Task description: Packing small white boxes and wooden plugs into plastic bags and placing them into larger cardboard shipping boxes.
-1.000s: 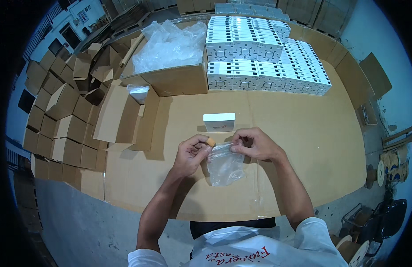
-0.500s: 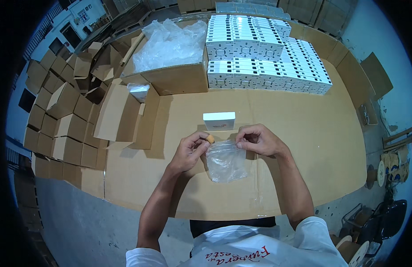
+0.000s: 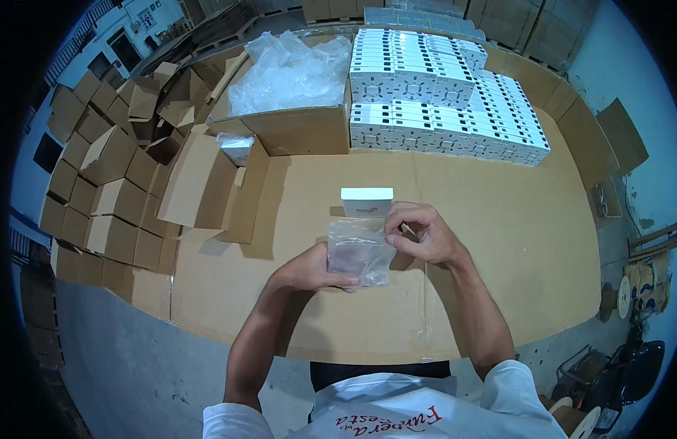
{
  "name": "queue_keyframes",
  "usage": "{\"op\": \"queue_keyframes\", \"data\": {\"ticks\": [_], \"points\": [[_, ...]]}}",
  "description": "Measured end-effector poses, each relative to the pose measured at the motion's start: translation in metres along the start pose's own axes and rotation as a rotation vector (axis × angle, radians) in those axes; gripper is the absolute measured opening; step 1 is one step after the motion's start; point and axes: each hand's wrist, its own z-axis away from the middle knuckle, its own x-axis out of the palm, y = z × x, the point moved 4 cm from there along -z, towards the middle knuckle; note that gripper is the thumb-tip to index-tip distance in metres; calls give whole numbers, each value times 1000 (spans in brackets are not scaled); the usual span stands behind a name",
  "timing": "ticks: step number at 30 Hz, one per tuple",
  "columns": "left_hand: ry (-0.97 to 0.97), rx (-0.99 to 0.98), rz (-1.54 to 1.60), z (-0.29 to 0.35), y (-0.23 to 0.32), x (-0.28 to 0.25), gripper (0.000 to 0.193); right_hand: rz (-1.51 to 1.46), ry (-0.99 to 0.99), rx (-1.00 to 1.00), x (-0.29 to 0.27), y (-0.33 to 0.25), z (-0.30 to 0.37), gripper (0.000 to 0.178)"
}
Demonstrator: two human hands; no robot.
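Note:
A clear plastic bag (image 3: 362,245) is held up between my two hands over the cardboard-covered table. My left hand (image 3: 309,269) grips its lower left side, the thumb lying across the front and the other fingers behind the film. At the upper right edge of the bag, my right hand (image 3: 424,233) pinches the plastic between thumb and fingertips. Just beyond the bag a small white box (image 3: 367,202) stands on the table, its lower part partly covered by the bag and my right hand.
Stacks of white patterned boxes (image 3: 441,132) stand at the back. Beside them a large carton (image 3: 298,132) holds clear plastic bags (image 3: 291,73). An open carton (image 3: 199,186) with a bagged item sits at the left, next to piled brown cartons (image 3: 115,197).
My left hand has moved from the bag's upper left corner down to its lower side. The orange fingertip cover seen on it is now hidden. The bag is raised slightly.

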Motion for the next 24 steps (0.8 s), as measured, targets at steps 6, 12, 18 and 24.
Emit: {"op": "queue_keyframes", "data": {"ticks": [6, 12, 18, 24], "points": [[35, -53, 282, -4, -3, 2, 51, -20, 361, -62, -9, 1, -4, 32], [26, -18, 272, -4, -8, -1, 53, 299, 394, -32, -8, 16, -14, 39], [12, -55, 236, -5, -11, -5, 45, 368, 387, -32, -5, 38, -14, 34], [69, -55, 234, -4, -12, -9, 37, -255, 713, -49, -20, 44, -14, 27]]}}
